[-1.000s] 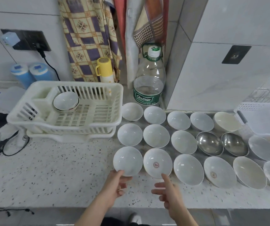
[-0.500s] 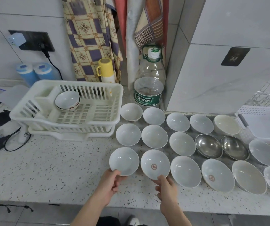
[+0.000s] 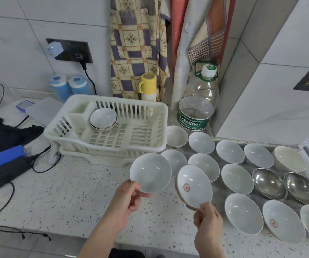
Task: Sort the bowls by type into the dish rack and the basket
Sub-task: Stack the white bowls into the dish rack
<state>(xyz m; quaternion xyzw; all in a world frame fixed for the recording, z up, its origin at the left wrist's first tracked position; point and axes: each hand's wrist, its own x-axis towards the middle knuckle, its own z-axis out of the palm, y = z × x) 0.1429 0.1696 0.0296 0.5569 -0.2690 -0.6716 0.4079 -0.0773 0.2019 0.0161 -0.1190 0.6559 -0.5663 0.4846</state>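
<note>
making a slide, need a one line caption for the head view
Left hand lifts a plain white bowl, right hand a red-marked bowl, beside the dish rack.

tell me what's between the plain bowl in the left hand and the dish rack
Nothing stands there. In the head view the plain bowl, held up by the left hand, has only bare speckled counter between it and the dish rack.
</note>
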